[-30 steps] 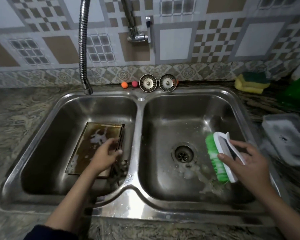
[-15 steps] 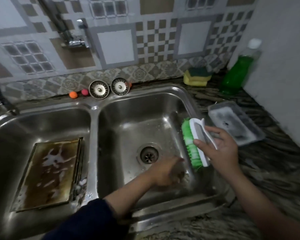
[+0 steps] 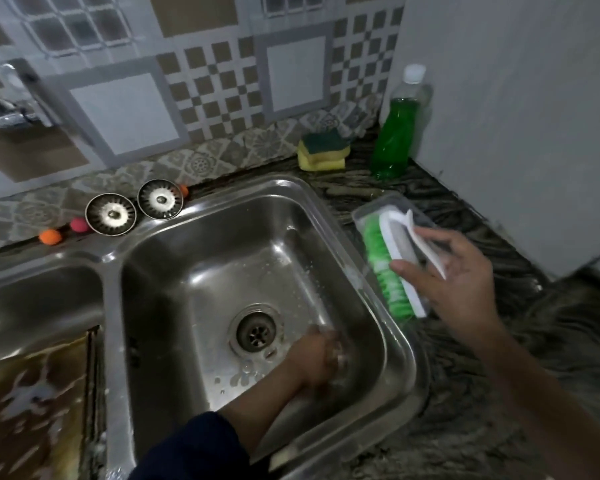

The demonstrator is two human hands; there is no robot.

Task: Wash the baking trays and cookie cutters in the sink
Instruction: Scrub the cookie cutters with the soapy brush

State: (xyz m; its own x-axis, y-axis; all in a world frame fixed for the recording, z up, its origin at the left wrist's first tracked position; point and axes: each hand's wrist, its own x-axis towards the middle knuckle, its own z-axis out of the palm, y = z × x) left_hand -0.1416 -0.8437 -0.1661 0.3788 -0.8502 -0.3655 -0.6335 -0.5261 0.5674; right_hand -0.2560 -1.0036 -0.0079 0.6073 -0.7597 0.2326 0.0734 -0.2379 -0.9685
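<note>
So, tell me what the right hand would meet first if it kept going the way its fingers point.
Probably the grey tray on the counter; the right hand holds the brush over it.

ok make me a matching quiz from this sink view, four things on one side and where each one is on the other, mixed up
Things:
1. brush
2. baking tray
3. soap bottle
4. left hand

Places:
A. in the left basin
B. in the corner of the counter by the wall
C. low in the right basin, beside the drain
D. in the right hand, over the white tub on the counter

Pairs: 1-D, 2-A, 3-B, 4-C
</note>
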